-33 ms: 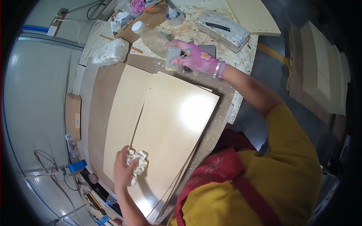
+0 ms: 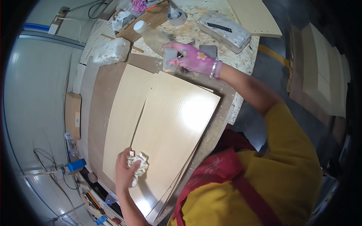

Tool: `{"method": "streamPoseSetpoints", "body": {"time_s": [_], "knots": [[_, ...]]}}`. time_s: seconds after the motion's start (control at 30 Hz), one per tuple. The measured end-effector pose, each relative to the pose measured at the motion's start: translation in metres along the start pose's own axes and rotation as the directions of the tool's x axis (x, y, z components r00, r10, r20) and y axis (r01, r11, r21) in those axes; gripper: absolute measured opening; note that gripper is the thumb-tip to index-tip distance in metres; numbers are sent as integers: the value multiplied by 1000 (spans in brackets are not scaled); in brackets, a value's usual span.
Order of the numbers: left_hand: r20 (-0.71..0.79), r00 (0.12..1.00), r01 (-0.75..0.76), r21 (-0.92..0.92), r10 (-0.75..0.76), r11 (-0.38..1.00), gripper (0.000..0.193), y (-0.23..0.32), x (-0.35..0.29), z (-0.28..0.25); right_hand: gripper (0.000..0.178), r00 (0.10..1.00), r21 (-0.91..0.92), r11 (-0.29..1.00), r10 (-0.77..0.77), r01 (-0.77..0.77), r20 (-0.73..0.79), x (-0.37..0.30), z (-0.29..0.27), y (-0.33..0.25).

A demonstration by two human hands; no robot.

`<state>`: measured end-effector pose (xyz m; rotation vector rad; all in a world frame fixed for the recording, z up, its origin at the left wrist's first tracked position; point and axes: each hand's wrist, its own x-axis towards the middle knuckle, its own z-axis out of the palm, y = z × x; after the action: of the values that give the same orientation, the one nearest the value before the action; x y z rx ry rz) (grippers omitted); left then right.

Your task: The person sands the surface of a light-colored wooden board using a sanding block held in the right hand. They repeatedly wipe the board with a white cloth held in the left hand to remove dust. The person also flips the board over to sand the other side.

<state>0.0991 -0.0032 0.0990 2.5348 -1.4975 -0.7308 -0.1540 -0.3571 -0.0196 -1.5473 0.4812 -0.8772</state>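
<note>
Two pale cream boards (image 2: 169, 109) lie side by side on the workbench, with the edges of others showing beneath. Near their close end, my left hand (image 2: 124, 169) is closed around a crumpled white cloth (image 2: 140, 165) resting on the surface. Beyond the far edge of the boards, my right hand (image 2: 194, 59), in a pink flowered glove, grips a grey block (image 2: 169, 59) between thumb and fingers. A second grey block (image 2: 208, 51) sits just behind that hand. A translucent bottle with a white cap (image 2: 151, 37) leans beside the gripped block.
At the back are a plastic-wrapped package with a black knife (image 2: 226, 32) on top, a tape roll (image 2: 177, 17) and a cardboard box (image 2: 145, 22). Another wrapped bundle (image 2: 111, 51) lies at far left. More boards (image 2: 256, 17) overhang the bench's far right corner.
My right hand has shifted slightly left with the grey block. My left hand and the cloth have barely moved.
</note>
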Motion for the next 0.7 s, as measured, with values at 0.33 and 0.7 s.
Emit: {"method": "streamPoseSetpoints", "body": {"time_s": [0.33, 0.7], "knots": [[-135, 989, 46, -115, -62, 992, 58, -39, -4, 37, 50, 945, -218, 974, 121, -55, 304, -24, -17, -37], [96, 982, 184, -271, -164, 945, 58, -36, -1, 13, 67, 832, -14, 987, 143, -160, 536, -143, -93, -93]]}}
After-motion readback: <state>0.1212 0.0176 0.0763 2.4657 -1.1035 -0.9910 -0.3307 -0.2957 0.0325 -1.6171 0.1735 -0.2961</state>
